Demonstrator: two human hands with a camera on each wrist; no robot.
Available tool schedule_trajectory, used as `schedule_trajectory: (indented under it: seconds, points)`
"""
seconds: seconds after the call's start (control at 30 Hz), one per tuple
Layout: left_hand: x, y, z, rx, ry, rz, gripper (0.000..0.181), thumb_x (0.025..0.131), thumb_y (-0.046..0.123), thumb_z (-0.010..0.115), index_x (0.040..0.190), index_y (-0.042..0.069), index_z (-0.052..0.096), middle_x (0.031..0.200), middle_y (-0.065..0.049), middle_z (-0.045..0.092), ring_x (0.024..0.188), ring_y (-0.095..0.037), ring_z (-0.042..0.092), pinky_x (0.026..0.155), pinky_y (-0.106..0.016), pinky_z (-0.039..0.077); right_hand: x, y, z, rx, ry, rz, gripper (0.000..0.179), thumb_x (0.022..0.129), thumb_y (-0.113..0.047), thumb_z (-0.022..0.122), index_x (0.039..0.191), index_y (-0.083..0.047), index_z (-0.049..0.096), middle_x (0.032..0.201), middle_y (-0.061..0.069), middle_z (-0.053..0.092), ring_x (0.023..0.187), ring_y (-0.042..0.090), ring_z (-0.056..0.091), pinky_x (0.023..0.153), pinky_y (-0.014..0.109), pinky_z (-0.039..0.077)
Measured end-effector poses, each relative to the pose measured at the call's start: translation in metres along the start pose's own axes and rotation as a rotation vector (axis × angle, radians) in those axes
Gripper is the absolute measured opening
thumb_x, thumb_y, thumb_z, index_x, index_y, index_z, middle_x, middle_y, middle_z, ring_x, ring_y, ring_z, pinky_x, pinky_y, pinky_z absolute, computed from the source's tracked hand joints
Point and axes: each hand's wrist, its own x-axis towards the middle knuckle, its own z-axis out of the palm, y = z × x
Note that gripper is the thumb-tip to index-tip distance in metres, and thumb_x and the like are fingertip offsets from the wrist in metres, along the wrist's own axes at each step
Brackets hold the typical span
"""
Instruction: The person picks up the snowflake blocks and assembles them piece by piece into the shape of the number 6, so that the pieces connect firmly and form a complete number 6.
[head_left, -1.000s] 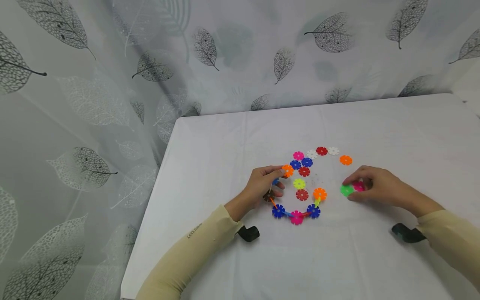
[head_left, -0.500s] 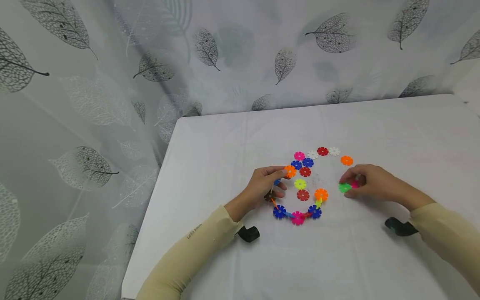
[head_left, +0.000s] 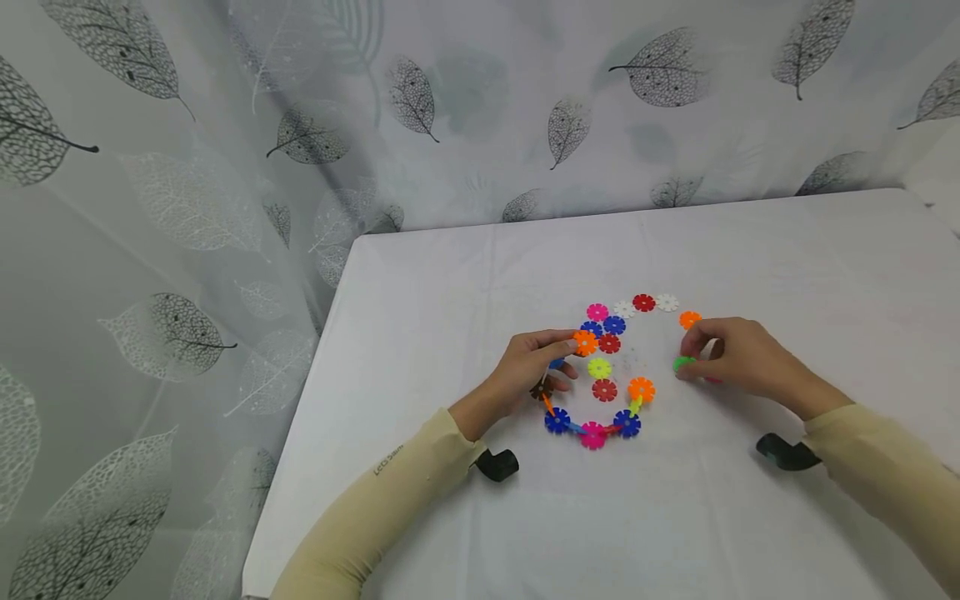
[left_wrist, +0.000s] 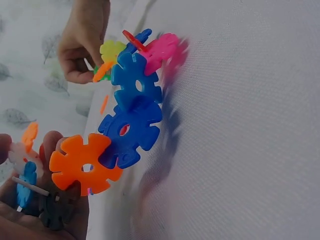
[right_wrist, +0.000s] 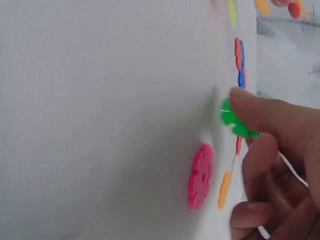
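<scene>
Green disc [right_wrist: 231, 118], pinched by the right hand [head_left: 738, 354], looks light, stiff, perhaps slick; best held by its notched rim. The left hand [head_left: 525, 364] grips the linked chain [head_left: 593, 434].

One piece of lettering [head_left: 388, 461] can be read, in the head view, left of centre in the lower half of the frame. It stands on the beige left sleeve [head_left: 401, 500], along the edge towards the upper left, nearer the cuff [head_left: 461, 437] than the lower edge of the frame. Small, thin and dark, it runs as a single line of two words, climbing slantwise to the right with the sleeve. The first word reads "Lets", with a capital L (whether an apostrophe sits before the s is too small to tell). The second begins with a capital S and looks like "Slim", its last letters blurred.
</scene>
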Motion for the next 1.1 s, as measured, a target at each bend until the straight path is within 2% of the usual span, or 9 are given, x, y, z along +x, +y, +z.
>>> schedule_trajectory:
  seconds: [0.13, 0.23, 0.4, 0.53, 0.8, 0.93, 1.1]
  points:
    - [0.002, 0.001, 0.0, 0.014, -0.008, -0.013, 0.034, 0.102, 0.028, 0.063, 0.133, 0.016, 0.068, 0.115, -0.011, 0.072, 0.082, -0.03, 0.072, 0.07, -0.03, 0.06, -0.004, -0.012, 0.005, 0.052, 0.162, -0.044, 0.025, 0.081, -0.023, 0.088, 0.098, -0.013, 0.072, 0.092, 0.004, 0.071, 0.077, 0.021, 0.067, 0.057, 0.028, 0.054]
    - [0.004, 0.002, 0.0, 0.016, -0.012, -0.026, 0.033, 0.102, 0.028, 0.063, 0.133, 0.017, 0.068, 0.112, -0.004, 0.073, 0.089, -0.032, 0.072, 0.071, -0.031, 0.06, -0.005, -0.025, 0.011, 0.087, 0.225, -0.085, 0.021, 0.082, -0.022, 0.087, 0.098, -0.015, 0.074, 0.093, 0.002, 0.073, 0.08, 0.022, 0.07, 0.06, 0.024, 0.055]
    - [0.006, 0.003, 0.001, 0.021, -0.006, -0.047, 0.032, 0.102, 0.028, 0.063, 0.132, 0.018, 0.069, 0.11, 0.0, 0.072, 0.092, -0.031, 0.072, 0.07, -0.031, 0.06, -0.003, -0.043, 0.021, 0.112, 0.21, -0.151, 0.019, 0.087, -0.019, 0.082, 0.104, -0.012, 0.077, 0.094, 0.001, 0.075, 0.085, 0.022, 0.074, 0.071, 0.015, 0.053]
    - [0.006, 0.004, 0.003, 0.021, 0.002, -0.054, 0.032, 0.102, 0.028, 0.063, 0.132, 0.018, 0.069, 0.109, 0.0, 0.072, 0.088, -0.028, 0.072, 0.068, -0.03, 0.06, -0.001, -0.05, 0.027, 0.104, 0.188, -0.188, 0.02, 0.088, -0.013, 0.08, 0.108, -0.009, 0.077, 0.095, 0.003, 0.076, 0.086, 0.023, 0.074, 0.073, 0.018, 0.055]
    - [0.005, 0.006, 0.008, 0.014, 0.009, -0.059, 0.03, 0.103, 0.03, 0.062, 0.128, 0.016, 0.07, 0.109, -0.003, 0.072, 0.075, -0.023, 0.071, 0.064, -0.029, 0.06, 0.0, -0.058, 0.039, 0.141, 0.208, -0.247, 0.02, 0.088, -0.014, 0.081, 0.107, -0.009, 0.075, 0.093, 0.002, 0.076, 0.082, 0.019, 0.075, 0.071, 0.021, 0.056]
    - [0.005, 0.006, 0.009, 0.021, 0.007, -0.048, 0.032, 0.103, 0.032, 0.061, 0.127, 0.012, 0.07, 0.112, -0.008, 0.072, 0.075, -0.026, 0.072, 0.065, -0.03, 0.06, 0.0, -0.06, 0.043, 0.103, 0.247, -0.297, 0.02, 0.086, -0.014, 0.083, 0.105, -0.01, 0.076, 0.092, 0.001, 0.076, 0.081, 0.018, 0.074, 0.07, 0.026, 0.059]
    - [0.004, 0.005, 0.009, 0.017, 0.016, -0.032, 0.036, 0.103, 0.032, 0.062, 0.128, 0.008, 0.07, 0.111, -0.012, 0.073, 0.084, -0.034, 0.074, 0.068, -0.03, 0.06, 0.001, -0.063, 0.046, -0.016, 0.312, -0.364, 0.016, 0.083, -0.014, 0.085, 0.097, -0.012, 0.077, 0.087, -0.002, 0.076, 0.076, 0.014, 0.073, 0.064, 0.031, 0.058]
